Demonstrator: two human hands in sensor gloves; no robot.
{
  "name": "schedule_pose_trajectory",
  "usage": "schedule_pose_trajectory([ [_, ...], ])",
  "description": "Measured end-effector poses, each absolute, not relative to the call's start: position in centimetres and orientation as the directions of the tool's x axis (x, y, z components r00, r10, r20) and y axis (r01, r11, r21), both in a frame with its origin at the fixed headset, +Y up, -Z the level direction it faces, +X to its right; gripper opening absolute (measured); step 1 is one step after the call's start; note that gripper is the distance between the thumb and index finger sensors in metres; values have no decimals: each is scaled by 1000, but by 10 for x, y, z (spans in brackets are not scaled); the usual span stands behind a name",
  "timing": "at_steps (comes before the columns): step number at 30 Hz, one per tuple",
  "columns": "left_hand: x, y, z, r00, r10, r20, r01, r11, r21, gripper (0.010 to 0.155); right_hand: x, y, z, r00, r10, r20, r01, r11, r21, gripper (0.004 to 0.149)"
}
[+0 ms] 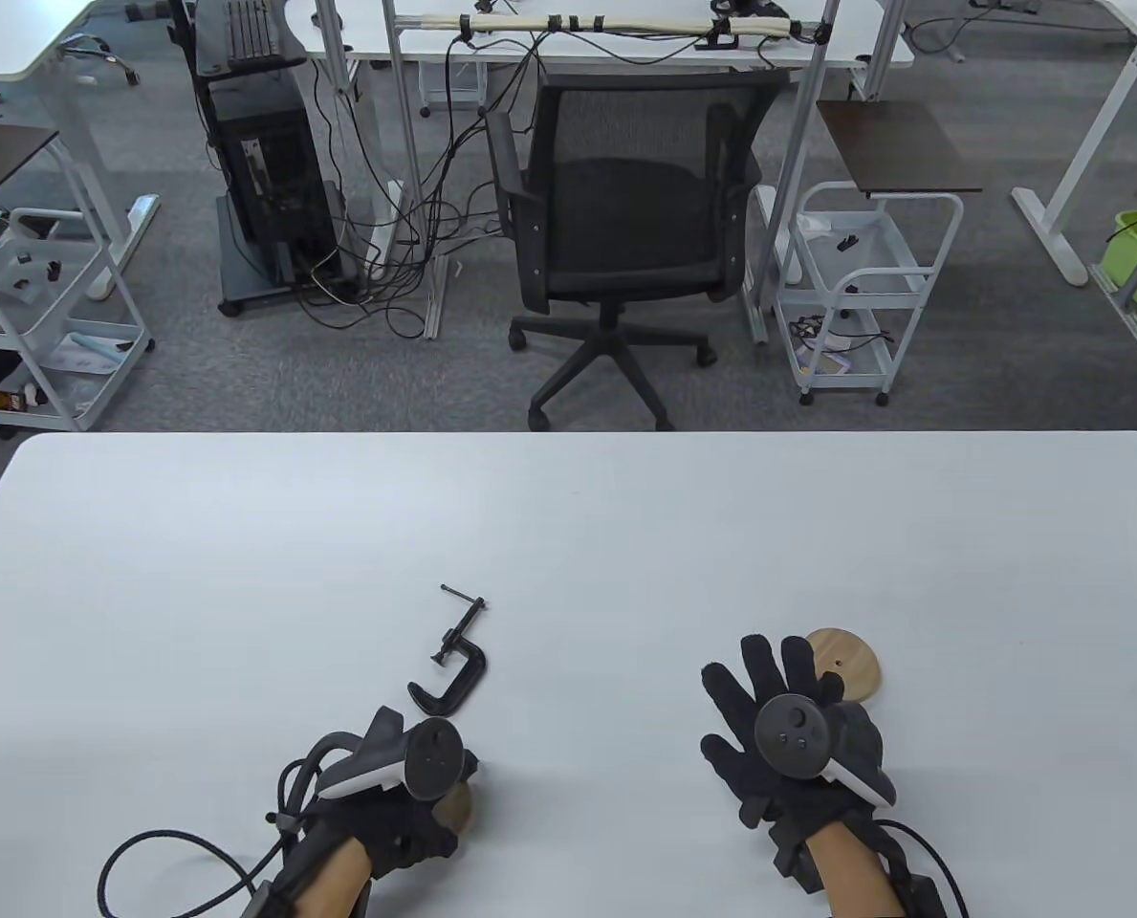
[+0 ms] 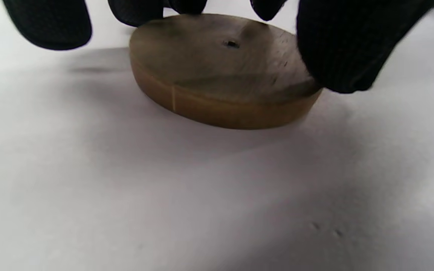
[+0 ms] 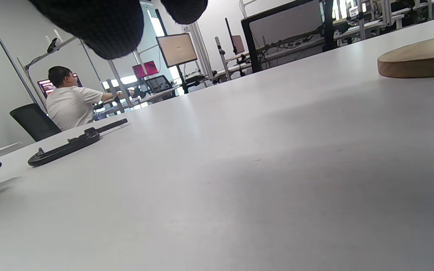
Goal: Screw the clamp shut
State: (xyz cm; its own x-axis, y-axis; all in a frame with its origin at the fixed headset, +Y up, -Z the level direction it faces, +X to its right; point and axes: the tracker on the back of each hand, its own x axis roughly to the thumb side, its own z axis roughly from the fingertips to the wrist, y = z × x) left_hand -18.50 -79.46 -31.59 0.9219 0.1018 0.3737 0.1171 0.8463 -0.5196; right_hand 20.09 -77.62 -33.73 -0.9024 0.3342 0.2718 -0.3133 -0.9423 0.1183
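The black C-clamp (image 1: 448, 660) lies flat on the white table (image 1: 568, 535), its screw pointing away from me; it also shows in the right wrist view (image 3: 70, 145). My left hand (image 1: 425, 775) is just in front of the clamp, curled over a dark wooden disc (image 2: 224, 82), with fingers at its far rim and the thumb (image 2: 337, 49) at its right rim. The disc lies flat on the table. My right hand (image 1: 769, 684) is spread open and empty, far right of the clamp, fingertips beside a light wooden disc (image 1: 845, 665).
The light wooden disc also shows in the right wrist view (image 3: 420, 56). Past the table's far edge stand an office chair (image 1: 616, 239), wire carts (image 1: 855, 287) and desks. A cable runs from my left wrist (image 1: 176, 861).
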Motion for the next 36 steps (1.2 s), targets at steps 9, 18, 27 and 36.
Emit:
schedule_pose_trajectory([
  [9,-177,-801,-316,918,107,381,129,829,-544,93,200,-778,-338,-902,336,272,-311,-941,133,77],
  [18,-169,-806,-314,913,83,399,166,818,-551,92,198,-780,-338,-902,336,272,-307,-941,145,76],
  [27,-166,-809,-315,898,69,435,191,830,-525,88,196,-780,-338,-903,336,266,-310,-941,136,75],
  [36,-167,-809,-318,878,62,474,170,886,-431,87,199,-779,-339,-900,348,261,-325,-937,128,73],
])
